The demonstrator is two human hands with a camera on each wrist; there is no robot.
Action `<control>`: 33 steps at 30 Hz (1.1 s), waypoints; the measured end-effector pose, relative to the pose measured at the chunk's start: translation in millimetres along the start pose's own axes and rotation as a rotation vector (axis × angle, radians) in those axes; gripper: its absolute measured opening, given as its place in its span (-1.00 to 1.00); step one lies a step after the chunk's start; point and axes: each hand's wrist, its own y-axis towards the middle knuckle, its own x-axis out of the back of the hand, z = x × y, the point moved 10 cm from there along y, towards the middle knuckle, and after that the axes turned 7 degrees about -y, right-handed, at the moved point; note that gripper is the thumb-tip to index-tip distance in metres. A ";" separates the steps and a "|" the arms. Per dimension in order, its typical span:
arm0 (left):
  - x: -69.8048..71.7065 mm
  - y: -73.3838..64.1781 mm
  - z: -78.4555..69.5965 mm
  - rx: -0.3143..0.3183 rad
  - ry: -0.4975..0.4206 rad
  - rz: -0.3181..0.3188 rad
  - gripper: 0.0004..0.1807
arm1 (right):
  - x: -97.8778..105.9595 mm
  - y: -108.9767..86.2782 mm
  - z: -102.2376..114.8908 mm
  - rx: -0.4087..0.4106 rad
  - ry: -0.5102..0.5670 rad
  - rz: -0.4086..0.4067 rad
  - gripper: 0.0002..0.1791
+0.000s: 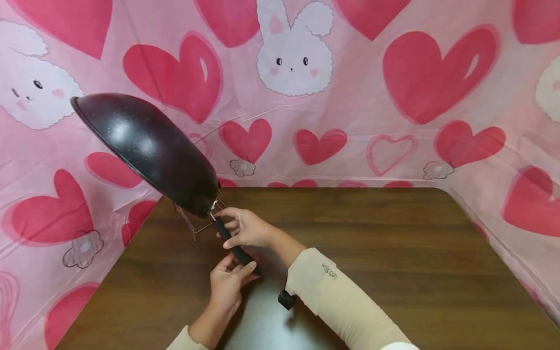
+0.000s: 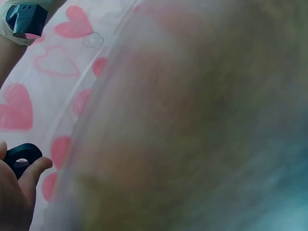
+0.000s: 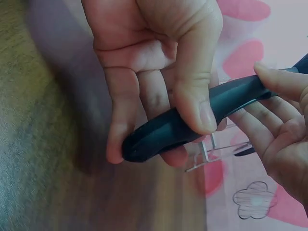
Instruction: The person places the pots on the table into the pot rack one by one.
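A black wok (image 1: 153,146) is held up tilted at the left in the head view, its rounded outer side towards me and its rim facing down and left. My left hand (image 1: 227,282) pinches the tail end of its black handle (image 1: 239,253), thumb on top. Closer to the pan, my right hand (image 1: 249,228) has thumb and fingers about the same handle. The right wrist view has the left hand (image 3: 154,62) on the handle's end and the right hand (image 3: 284,120) further along. A hole in the handle's end (image 2: 31,151) shows in the left wrist view.
A thin metal wire rack (image 1: 192,226) stands behind the wok's lower edge, partly hidden by it. The brown wooden table (image 1: 372,243) spreads below, backed by a pink cloth (image 1: 350,107) with hearts and rabbits. A black wrist camera (image 1: 286,300) hangs under my right sleeve.
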 end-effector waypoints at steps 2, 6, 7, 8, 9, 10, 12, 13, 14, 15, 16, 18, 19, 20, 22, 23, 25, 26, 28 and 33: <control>3.4 -0.8 2.8 0.010 -0.006 -0.005 -0.49 | -5.6 2.0 -5.5 -0.013 -0.007 0.011 -0.26; 11.0 -1.8 9.2 0.036 -0.013 -0.024 -0.52 | -13.8 4.4 -14.8 -0.036 -0.001 0.025 -0.27; 12.6 -1.8 10.4 0.040 -0.015 -0.026 -0.52 | -15.1 5.1 -16.7 -0.040 0.000 0.026 -0.28; 13.9 -1.6 11.4 0.044 -0.014 -0.025 -0.51 | -15.9 5.6 -17.8 -0.044 0.003 0.025 -0.28; 14.9 -1.3 12.3 0.048 -0.015 -0.023 -0.51 | -16.4 6.1 -18.5 -0.047 0.005 0.025 -0.28; 15.6 -1.0 12.8 0.049 -0.014 -0.021 -0.50 | -16.8 6.8 -19.0 -0.049 0.004 0.024 -0.28; 17.3 -0.4 13.9 0.053 -0.013 -0.021 -0.48 | -17.1 8.2 -20.7 -0.055 0.002 0.021 -0.28; 17.9 -0.1 14.3 0.054 -0.012 -0.021 -0.47 | -17.2 8.8 -21.5 -0.058 0.007 0.021 -0.27; 18.4 0.1 14.8 0.057 -0.011 -0.023 -0.45 | -17.4 9.3 -22.5 -0.061 0.013 0.021 -0.27; 19.0 0.2 15.3 0.060 -0.012 -0.025 -0.44 | -17.4 9.8 -23.9 -0.068 0.021 0.020 -0.26; 19.2 0.2 15.6 0.062 -0.011 -0.026 -0.43 | -17.3 10.1 -25.4 -0.075 0.029 0.017 -0.25; 19.3 0.1 16.4 0.069 -0.015 -0.025 -0.41 | -17.1 10.4 -29.0 -0.092 0.052 0.011 -0.24; 18.8 -0.1 16.4 0.071 -0.016 -0.021 -0.41 | -17.3 10.5 -31.1 -0.098 0.065 0.011 -0.24; 18.1 -0.5 16.4 0.075 -0.016 -0.017 -0.40 | -17.7 10.7 -33.4 -0.107 0.074 0.013 -0.23; 16.8 -1.4 16.4 0.084 -0.018 -0.008 -0.42 | -18.1 10.8 -38.3 -0.126 0.087 0.013 -0.23; 16.0 -1.9 16.6 0.090 -0.016 -0.004 -0.42 | -18.5 10.9 -40.8 -0.137 0.090 0.016 -0.23; 14.3 -3.1 16.5 0.100 -0.014 0.007 -0.44 | -19.1 11.2 -45.0 -0.157 0.087 0.023 -0.22; 13.8 -3.5 16.7 0.106 -0.013 0.012 -0.44 | -19.1 11.4 -46.8 -0.167 0.085 0.024 -0.23; 13.1 -4.0 17.1 0.117 -0.012 0.017 -0.44 | -19.4 12.3 -49.7 -0.186 0.080 0.030 -0.22; 17.2 -1.2 17.1 0.119 0.009 0.004 -0.44 | -21.5 15.5 -51.6 -0.185 0.030 0.028 -0.19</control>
